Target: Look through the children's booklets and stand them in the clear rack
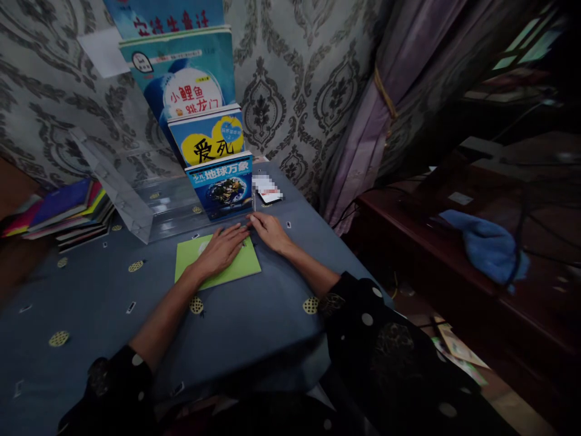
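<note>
My left hand (222,251) lies flat on a light-green book (238,269), its fingers stretched toward the upper right. The book rests on the cloth in front of a clear acrylic book rack (175,218). At the rack's front right corner is my right hand (269,232), fingers extended and pointing left, close to the left fingertips. Whether it touches the rack or the book's far edge I cannot tell. Standing in tiers in the rack are a blue book with a globe (227,188), a yellow-and-blue book (211,139), a teal book (190,79) and another blue book (167,15).
A stack of colourful books (68,209) lies left of the rack. A white card-like item (269,189), partly blurred out, is to its right. The tablecloth (104,309) is blue-grey. Right of the table are a purple curtain (358,133) and a dark red surface with a blue cloth (490,245).
</note>
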Demonstrator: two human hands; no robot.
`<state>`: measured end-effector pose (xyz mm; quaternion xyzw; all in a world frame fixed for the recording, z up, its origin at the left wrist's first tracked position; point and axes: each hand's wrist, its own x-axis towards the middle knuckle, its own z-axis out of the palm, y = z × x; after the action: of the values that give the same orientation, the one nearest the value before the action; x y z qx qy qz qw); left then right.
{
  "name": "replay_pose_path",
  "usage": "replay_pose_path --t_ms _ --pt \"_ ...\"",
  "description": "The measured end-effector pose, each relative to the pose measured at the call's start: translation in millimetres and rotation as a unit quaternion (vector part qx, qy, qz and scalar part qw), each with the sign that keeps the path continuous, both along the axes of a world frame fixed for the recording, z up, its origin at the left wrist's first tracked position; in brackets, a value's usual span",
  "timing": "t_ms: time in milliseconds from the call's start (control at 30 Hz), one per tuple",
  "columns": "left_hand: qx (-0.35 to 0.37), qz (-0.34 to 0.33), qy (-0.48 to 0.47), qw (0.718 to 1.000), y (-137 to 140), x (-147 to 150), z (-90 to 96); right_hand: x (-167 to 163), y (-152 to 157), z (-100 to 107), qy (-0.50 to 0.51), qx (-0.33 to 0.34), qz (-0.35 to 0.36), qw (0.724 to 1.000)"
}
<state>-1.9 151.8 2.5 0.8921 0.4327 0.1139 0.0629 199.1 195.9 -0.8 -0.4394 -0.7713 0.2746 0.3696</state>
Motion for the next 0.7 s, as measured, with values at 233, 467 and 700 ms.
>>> replay_pose_path --t_ms 233,467,700 --pt "0.008 -0.036 -0.010 0.999 0 0 2.8 -2 -1 0 0.011 -0.001 0.024 1.000" --pt "0.005 -0.060 -0.015 0.998 -6 2 8.8 0 0 0 -0.002 -0.003 0.025 1.000" --pt "-0.018 -0.069 0.011 0.997 -27 7 15.6 0 -2 3 0.006 -0.011 0.032 0.999"
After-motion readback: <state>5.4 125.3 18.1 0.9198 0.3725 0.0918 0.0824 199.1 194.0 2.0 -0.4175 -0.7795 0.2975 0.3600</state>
